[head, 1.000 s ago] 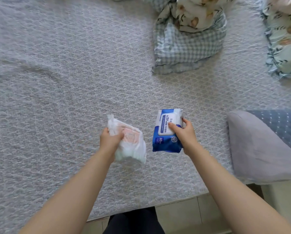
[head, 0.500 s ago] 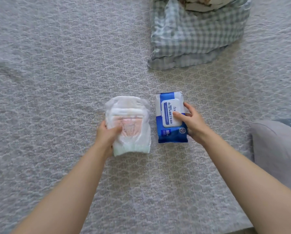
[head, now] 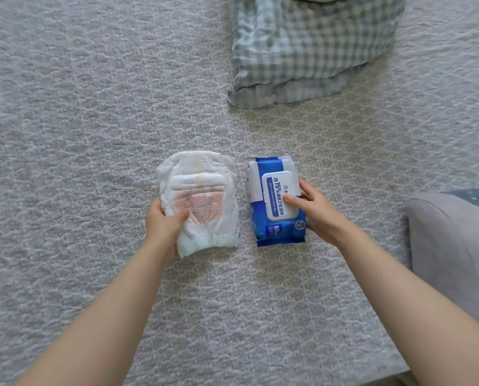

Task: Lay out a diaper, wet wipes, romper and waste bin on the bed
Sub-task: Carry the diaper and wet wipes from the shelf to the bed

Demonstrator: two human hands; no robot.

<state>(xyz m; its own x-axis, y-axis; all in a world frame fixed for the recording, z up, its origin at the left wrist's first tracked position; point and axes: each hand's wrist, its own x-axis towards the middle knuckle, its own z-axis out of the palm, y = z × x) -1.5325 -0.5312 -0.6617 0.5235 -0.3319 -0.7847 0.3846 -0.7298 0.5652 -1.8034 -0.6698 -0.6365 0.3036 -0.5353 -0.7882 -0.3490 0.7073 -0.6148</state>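
- Diaper (head: 202, 201): folded, white, lies flat on the bed (head: 79, 135), just left of the wipes pack.
- Left hand (head: 163, 224): grip closed on the diaper's near left edge, thumb on top.
- Wipes pack (head: 276, 200): blue, white lid up, flat on the bed, a narrow gap from the diaper.
- Right hand (head: 316, 210): grip closed on the pack's right side, thumb on the lid.
- Checked blanket (head: 302, 51) bunched beyond; grey cushion (head: 452, 246) at right.

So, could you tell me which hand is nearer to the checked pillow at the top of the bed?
The right hand. It grips the wipes pack almost directly below the checked pillow; the left hand, on the diaper, sits further left and slightly lower.
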